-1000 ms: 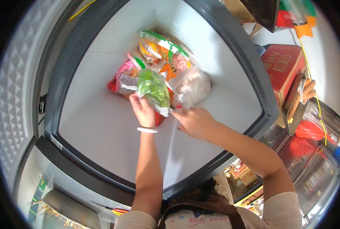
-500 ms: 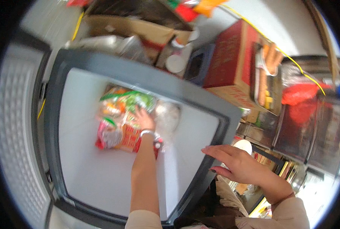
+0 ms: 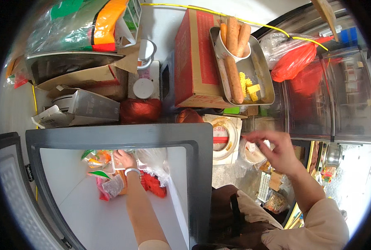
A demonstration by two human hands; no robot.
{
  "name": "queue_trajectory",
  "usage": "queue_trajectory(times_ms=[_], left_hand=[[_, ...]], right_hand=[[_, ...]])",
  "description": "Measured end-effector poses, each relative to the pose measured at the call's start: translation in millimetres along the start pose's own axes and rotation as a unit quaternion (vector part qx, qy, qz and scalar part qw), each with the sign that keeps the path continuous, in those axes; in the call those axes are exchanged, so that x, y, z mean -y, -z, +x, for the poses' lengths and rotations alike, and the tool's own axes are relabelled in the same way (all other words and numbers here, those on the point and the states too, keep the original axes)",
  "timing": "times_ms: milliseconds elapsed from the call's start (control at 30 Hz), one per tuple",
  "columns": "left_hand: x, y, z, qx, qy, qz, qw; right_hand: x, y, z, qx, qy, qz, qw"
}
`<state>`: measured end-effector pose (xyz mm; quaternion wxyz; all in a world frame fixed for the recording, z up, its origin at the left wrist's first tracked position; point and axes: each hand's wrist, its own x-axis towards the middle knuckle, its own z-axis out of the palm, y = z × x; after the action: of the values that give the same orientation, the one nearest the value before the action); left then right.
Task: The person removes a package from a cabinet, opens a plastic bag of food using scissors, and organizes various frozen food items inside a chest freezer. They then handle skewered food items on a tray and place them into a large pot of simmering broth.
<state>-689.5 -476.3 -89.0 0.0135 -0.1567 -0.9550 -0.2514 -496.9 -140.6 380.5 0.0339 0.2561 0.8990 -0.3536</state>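
Observation:
My left hand (image 3: 125,160), with a pale band at the wrist, reaches into the open chest freezer (image 3: 119,135). Its fingers lie partly stretched on the food packs, though the fingertips show poorly. Beside them is a clear bag of orange and green food (image 3: 98,159). A green-edged pouch with pink at its base (image 3: 109,186) and a red bag (image 3: 154,186) lie nearer the wrist. My right hand (image 3: 273,150) hovers right of the freezer, fingers bent and apart, holding nothing visible. Just below it is a clear plastic tub (image 3: 252,152).
Behind the freezer stand a red carton (image 3: 196,54), a tray (image 3: 264,54) of sausages and yellow pieces, an opened box (image 3: 92,107) and white lidded tubs (image 3: 144,88). A white ring-shaped item (image 3: 231,146) lies by the freezer's right edge. The raised lid (image 3: 8,179) is at left.
The view has swung right, so the freezer now sits lower left. My left hand stays among the food packs. My right hand has moved from the freezer rim to over the tub.

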Motion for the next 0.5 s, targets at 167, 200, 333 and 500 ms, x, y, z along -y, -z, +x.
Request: queue_trajectory(times_ms=[167, 200, 333, 500], left_hand=[[-47.3, 26.9, -5.8, -0.04, 0.019, 0.059, 0.997], [-64.9, 38.0, -11.2, -0.061, 0.029, 0.064, 0.996], [-57.3, 40.7, -35.9, 0.054, 0.274, 0.166, 0.946], [-64.6, 36.6, -5.5, 0.187, 0.238, 0.3, 0.905]], right_hand=[[-36.0, 11.5, -12.9, -0.126, -0.12, 0.111, 0.979], [-41.6, 13.4, -14.4, -0.143, -0.141, 0.126, 0.972], [-46.9, 26.7, 1.9, -0.193, -0.102, 0.03, 0.975], [-58.0, 41.2, 46.1, -0.198, -0.026, -0.127, 0.972]])
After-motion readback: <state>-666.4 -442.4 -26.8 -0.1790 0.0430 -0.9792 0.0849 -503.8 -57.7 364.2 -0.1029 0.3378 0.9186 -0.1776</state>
